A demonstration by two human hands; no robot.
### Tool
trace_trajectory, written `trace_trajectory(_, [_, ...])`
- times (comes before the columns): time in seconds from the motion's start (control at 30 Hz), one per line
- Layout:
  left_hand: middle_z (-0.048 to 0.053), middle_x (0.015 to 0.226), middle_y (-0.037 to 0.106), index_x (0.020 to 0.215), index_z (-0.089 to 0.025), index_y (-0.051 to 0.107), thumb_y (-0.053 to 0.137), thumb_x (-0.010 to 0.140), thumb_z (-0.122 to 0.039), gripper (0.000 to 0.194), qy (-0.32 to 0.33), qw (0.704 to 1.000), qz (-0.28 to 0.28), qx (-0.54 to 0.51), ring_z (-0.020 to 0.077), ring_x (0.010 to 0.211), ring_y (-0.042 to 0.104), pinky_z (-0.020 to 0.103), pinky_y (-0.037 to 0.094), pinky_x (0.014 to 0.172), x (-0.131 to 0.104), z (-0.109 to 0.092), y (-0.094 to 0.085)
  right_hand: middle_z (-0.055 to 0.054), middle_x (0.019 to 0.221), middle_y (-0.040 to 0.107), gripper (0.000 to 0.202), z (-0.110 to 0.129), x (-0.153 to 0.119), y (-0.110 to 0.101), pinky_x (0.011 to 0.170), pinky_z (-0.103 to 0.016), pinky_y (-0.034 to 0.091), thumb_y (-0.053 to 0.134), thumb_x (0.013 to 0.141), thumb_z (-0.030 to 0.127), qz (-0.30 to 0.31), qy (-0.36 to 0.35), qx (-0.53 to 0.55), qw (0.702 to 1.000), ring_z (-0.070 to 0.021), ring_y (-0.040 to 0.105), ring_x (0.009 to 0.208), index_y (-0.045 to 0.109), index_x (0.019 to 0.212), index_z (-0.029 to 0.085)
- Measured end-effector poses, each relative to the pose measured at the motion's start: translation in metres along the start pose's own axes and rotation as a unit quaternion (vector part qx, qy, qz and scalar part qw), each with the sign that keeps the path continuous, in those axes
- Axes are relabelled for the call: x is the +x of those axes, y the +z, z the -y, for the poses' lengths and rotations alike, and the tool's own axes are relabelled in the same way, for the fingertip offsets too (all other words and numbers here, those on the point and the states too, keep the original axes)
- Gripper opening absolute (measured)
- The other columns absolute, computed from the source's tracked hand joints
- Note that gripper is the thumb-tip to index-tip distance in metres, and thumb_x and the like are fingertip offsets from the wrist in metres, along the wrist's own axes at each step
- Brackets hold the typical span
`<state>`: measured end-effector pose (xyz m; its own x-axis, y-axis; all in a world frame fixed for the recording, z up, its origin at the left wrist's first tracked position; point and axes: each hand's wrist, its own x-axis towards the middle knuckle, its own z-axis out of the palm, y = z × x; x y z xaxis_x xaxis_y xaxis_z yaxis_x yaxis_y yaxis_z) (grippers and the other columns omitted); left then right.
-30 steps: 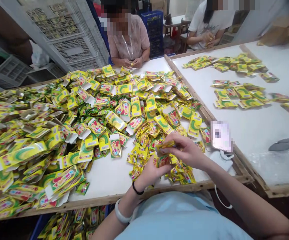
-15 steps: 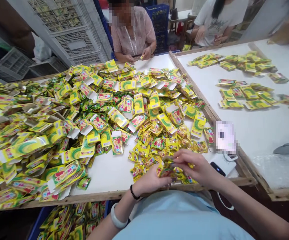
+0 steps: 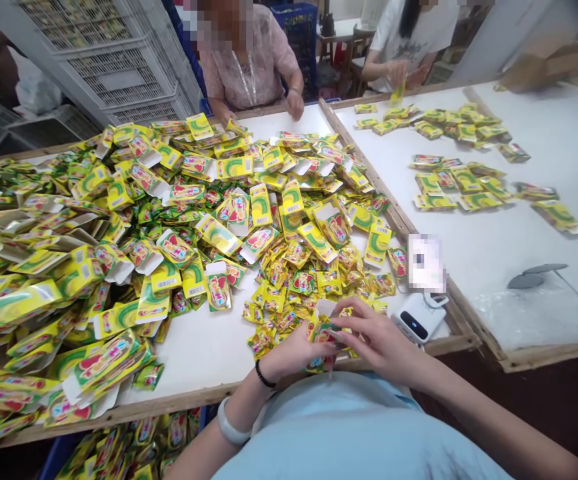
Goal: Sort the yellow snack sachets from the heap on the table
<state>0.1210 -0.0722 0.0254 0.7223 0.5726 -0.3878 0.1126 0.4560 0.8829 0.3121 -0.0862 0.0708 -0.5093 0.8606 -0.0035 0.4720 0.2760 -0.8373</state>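
My left hand (image 3: pixel 291 357) is closed round a small yellow-green printed carton (image 3: pixel 321 328), held low over the table's near edge. White inner card shows at the carton's upper end. My right hand (image 3: pixel 376 347) has its bent fingers on the carton's right side and upper end; whether a sachet is also between them, I cannot tell. Just beyond lie many small yellow sachets (image 3: pixel 271 300) in a loose heap. Further back and left spreads a large pile of flattened, open-ended cartons (image 3: pixel 176 247) in the same print.
A wooden strip (image 3: pixel 369 177) divides the white table. Beside my right forearm stands a white device (image 3: pixel 421 319) with a dark display. Filled cartons (image 3: pixel 479 190) lie in groups on the right section. Two people sit opposite. A blue crate (image 3: pixel 51 457) with cartons is below the edge.
My view has shifted slightly right. The right fingers have shifted on the carton, and white card now shows at its top. The co-worker at far right moves a blurred yellow carton.
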Motion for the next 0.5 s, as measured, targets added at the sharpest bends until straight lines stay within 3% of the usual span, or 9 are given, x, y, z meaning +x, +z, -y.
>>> trace_trajectory(0.17, [-0.004, 0.065, 0.054, 0.079, -0.016, 0.054, 0.061, 0.068, -0.021, 0.014, -0.013, 0.997, -0.005, 0.078, 0.0098, 0.057, 0.05, 0.022, 0.041, 0.056, -0.003, -0.007, 0.004, -0.005, 0.094, 0.064, 0.021, 0.007, 0.0, -0.001, 0.073, -0.027, 0.046, 0.046, 0.092, 0.028, 0.086, -0.003, -0.004, 0.996, -0.0163, 0.059, 0.083, 0.063, 0.101, 0.021])
trace_trajectory(0.37, [-0.003, 0.056, 0.051, 0.069, -0.014, 0.052, 0.056, 0.072, -0.019, 0.007, -0.018, 0.998, 0.006, 0.063, 0.0105, 0.053, 0.05, 0.024, 0.044, 0.056, -0.001, -0.019, -0.001, -0.006, 0.094, 0.067, 0.028, -0.002, -0.003, -0.001, 0.057, -0.022, 0.043, 0.047, 0.091, 0.033, -0.006, 0.069, 0.068, 0.995, -0.0116, 0.057, 0.065, 0.063, 0.11, 0.021])
trace_trajectory(0.5, [-0.003, 0.067, 0.056, 0.083, -0.014, 0.055, 0.057, 0.07, -0.014, 0.012, 0.004, 0.995, -0.004, 0.095, 0.0096, 0.058, 0.052, 0.022, 0.044, 0.056, 0.004, -0.012, 0.003, -0.004, 0.092, 0.066, 0.028, -0.009, -0.008, 0.009, 0.049, -0.02, 0.043, 0.049, 0.09, 0.037, 0.056, 0.13, 0.17, 0.975, -0.0086, 0.057, 0.053, 0.066, 0.104, 0.021])
